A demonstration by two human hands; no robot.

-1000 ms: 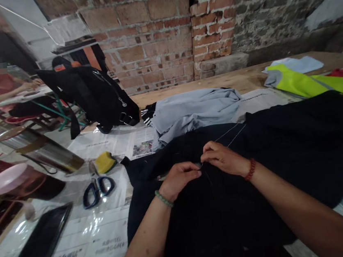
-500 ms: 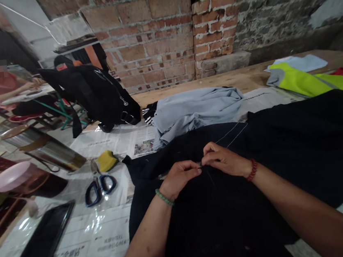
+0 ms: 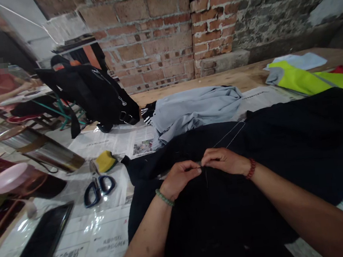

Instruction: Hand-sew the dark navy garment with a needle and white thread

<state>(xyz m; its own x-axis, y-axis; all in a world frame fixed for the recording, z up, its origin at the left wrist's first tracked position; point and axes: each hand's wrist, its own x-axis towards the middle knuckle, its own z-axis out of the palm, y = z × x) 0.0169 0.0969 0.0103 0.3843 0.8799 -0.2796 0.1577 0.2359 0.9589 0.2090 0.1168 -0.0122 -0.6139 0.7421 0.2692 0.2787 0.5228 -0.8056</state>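
Dark navy cloth (image 3: 297,147) lies spread over the table in front of me and down towards my body. My left hand (image 3: 180,178), with a green bead bracelet on the wrist, pinches a bit of this cloth between thumb and index finger. Close against it, my right hand (image 3: 225,161), wearing a red bead bracelet, is closed with the fingertips together at the same spot. Whatever sits between the right fingertips is too small to make out. A pale thread (image 3: 229,134) loops over the cloth beyond the right hand, and a short thread end hangs below the fingertips.
Left of the cloth lie blue-handled scissors (image 3: 99,190), a yellow sponge (image 3: 105,160) and a black phone-like slab (image 3: 37,251). A steel flask (image 3: 43,147), a pink-lidded cup (image 3: 25,182) and a black backpack (image 3: 93,92) stand behind. Grey clothing (image 3: 194,109) lies ahead. A person sits far left.
My right hand has lowered slightly and its fingers have drawn closer together against the left fingertips. The left hand keeps its pinch. The view has shifted a little.
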